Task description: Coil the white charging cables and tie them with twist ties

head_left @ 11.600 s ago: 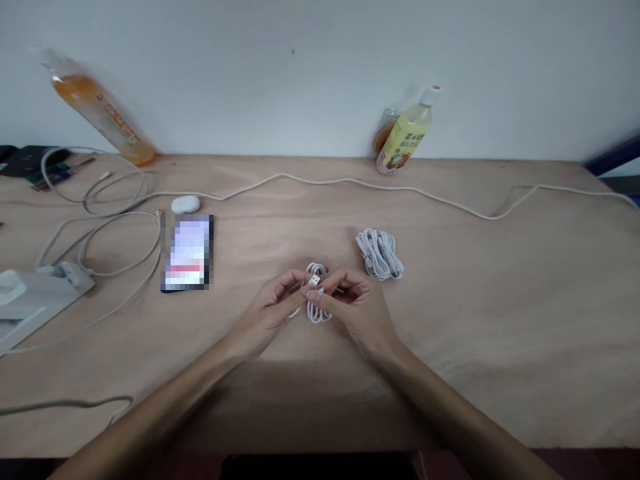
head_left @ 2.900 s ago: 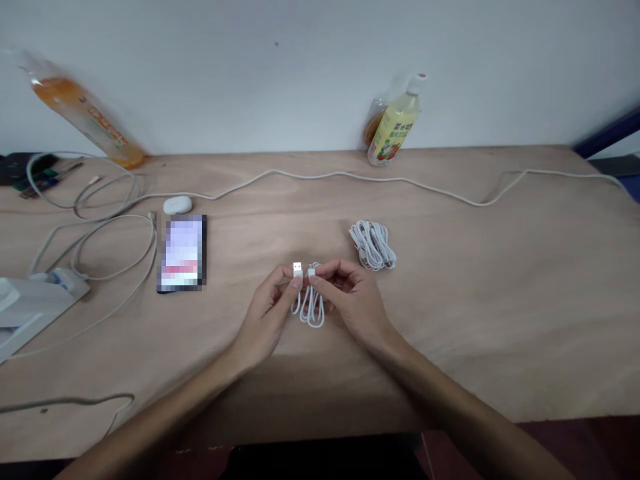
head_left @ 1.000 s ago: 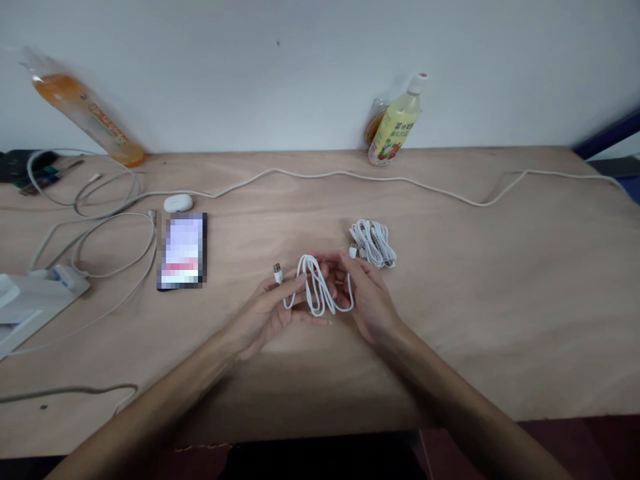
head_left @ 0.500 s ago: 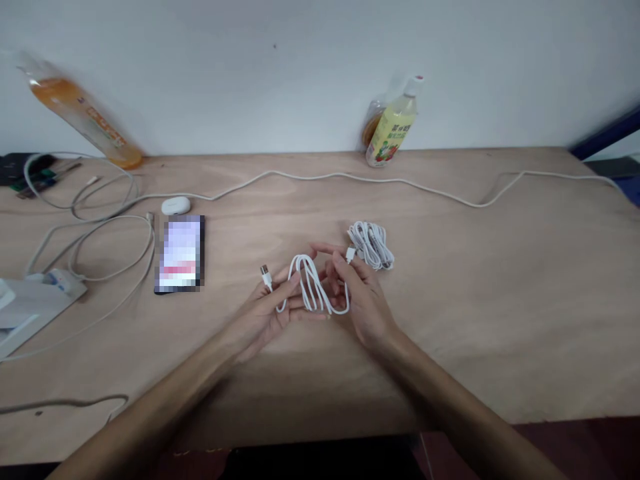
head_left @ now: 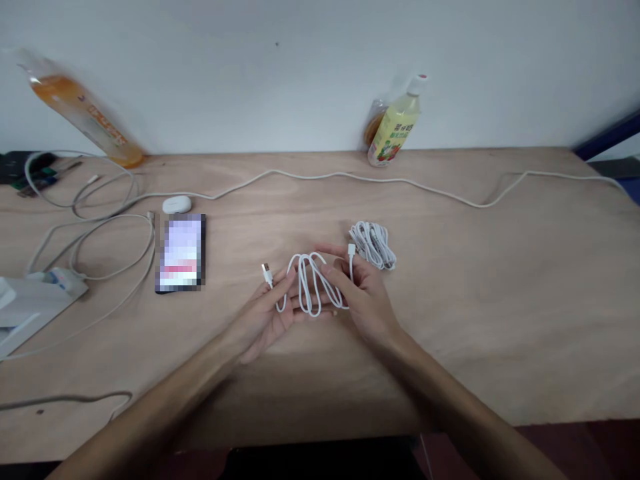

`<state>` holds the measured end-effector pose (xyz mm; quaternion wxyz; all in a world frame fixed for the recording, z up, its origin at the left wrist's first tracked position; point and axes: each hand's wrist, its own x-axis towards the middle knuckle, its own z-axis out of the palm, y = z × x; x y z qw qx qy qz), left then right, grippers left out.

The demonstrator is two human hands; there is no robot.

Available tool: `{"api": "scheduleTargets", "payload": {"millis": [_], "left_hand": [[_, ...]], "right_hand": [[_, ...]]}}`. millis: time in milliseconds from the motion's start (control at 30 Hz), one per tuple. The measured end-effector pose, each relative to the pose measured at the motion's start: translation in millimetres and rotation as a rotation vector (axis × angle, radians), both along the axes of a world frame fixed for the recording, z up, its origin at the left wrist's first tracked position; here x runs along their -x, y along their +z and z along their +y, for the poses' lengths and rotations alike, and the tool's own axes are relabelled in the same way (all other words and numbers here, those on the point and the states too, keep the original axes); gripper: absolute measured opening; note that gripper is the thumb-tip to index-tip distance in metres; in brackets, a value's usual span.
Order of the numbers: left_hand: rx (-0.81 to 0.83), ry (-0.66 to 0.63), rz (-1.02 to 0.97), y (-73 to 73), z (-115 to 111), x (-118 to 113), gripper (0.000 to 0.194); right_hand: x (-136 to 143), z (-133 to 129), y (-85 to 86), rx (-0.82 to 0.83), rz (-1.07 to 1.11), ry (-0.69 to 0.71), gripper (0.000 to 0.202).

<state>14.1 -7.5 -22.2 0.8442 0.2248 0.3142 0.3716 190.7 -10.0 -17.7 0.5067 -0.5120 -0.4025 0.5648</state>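
A white USB cable, folded in several loops, is held between my two hands above the table. My left hand pinches its left side with the thumb, fingers stretched beneath the loops, and the metal USB plug sticks up beside the thumb. On the other side my right hand grips the loops between thumb and fingers, with the small white connector pointing up above them. A bundle of coiled white cables lies on the table just behind my right hand.
A phone and a white earbud case lie to the left, near tangled cables and a white box. An orange bottle and a yellow bottle stand at the wall. One long cable crosses the wooden table.
The cable's loops have spread apart between my hands. My right thumb has moved left onto the loops, and the small connector now stands upright, free of the thumb.
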Motion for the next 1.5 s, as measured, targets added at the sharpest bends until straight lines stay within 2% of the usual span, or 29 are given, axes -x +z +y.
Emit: {"api": "scheduleTargets", "payload": {"millis": [233, 367, 467, 600, 733, 1067, 1367, 1500], "left_hand": [[-0.001, -0.025, -0.103, 2.5, 2.9, 2.8, 0.051], [0.017, -0.035, -0.121, 4.8, 3.9, 4.4, 0.056], [0.019, -0.026, -0.123, 6.0, 4.1, 4.6, 0.057], [-0.002, -0.034, -0.119, 7.2, 4.6, 4.2, 0.062], [-0.019, -0.032, -0.097, 7.0, 5.6, 4.2, 0.061], [0.004, -0.006, -0.126, -0.4, 10.3, 9.8, 0.066], [0.018, 0.029, -0.095, 1.0, 12.4, 9.2, 0.057], [0.013, 0.029, -0.087, 2.2, 11.8, 8.7, 0.055]], "right_hand": [[3.2, 1.7, -1.1, 0.089, 0.153, -0.046, 0.035], [3.7, 3.5, -2.3, 0.178, 0.183, -0.102, 0.036], [2.4, 4.3, -3.1, 0.230, 0.181, -0.061, 0.039], [-0.3, 4.3, -6.0, 0.175, 0.097, 0.023, 0.030], [-0.5, 3.9, -7.0, 0.144, 0.016, 0.032, 0.028], [3.4, 4.6, -1.7, 0.100, 0.184, -0.118, 0.031], [1.9, 9.6, 6.7, 0.262, 0.334, -0.264, 0.039], [0.3, 10.4, 6.4, 0.305, 0.338, -0.230, 0.039]]}}
